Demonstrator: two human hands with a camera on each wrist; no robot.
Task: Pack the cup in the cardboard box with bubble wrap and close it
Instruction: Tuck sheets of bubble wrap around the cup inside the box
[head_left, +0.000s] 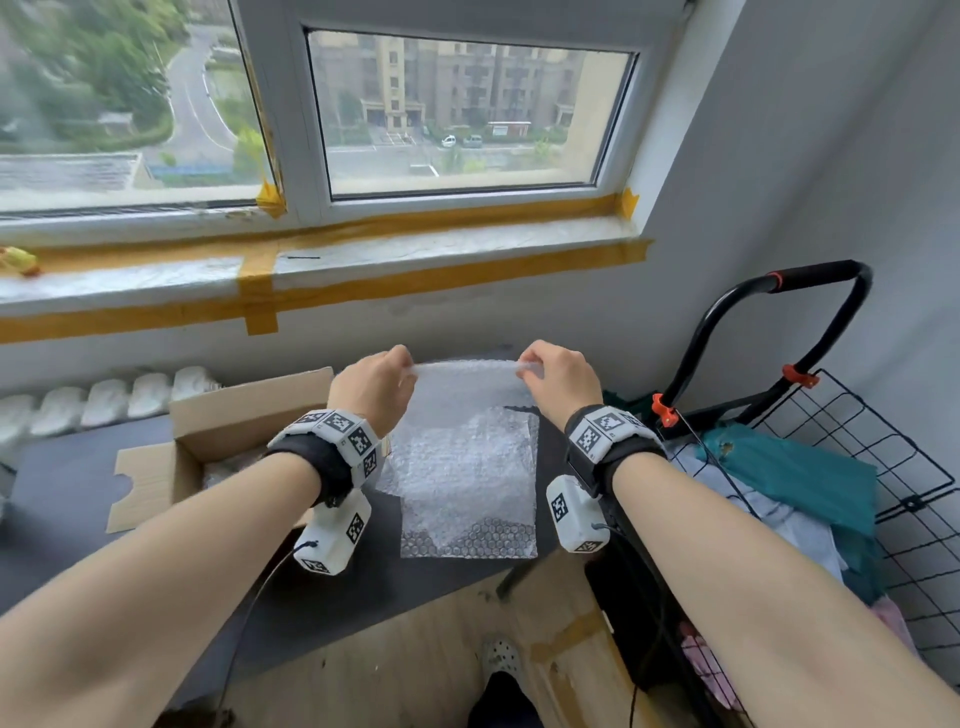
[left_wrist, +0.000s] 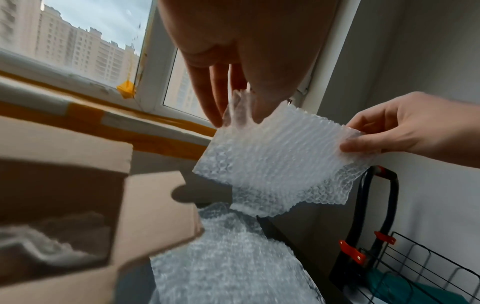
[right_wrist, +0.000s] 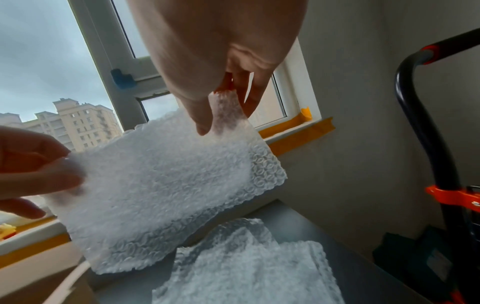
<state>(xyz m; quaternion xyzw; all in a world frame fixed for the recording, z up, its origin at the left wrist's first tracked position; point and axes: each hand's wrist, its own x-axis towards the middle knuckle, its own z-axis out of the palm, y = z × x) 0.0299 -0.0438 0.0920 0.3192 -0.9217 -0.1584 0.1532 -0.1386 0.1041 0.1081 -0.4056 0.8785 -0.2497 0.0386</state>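
Above the table (head_left: 78, 499), both hands' grip pinching a bubble wrap sheet (head_left: 467, 387), left wrist view alone showing wrap inside the cardboard box (left_wrist: 145, 216).

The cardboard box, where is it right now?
In the head view the cardboard box sits open on the dark table, left of the left hand and the bubble wrap sheet both hands hold up.

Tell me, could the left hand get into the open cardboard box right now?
Probably not yet. The left hand is pinching a corner of the lifted bubble wrap sheet. The cardboard box sits open just below it with nothing blocking, so releasing the sheet should free it.
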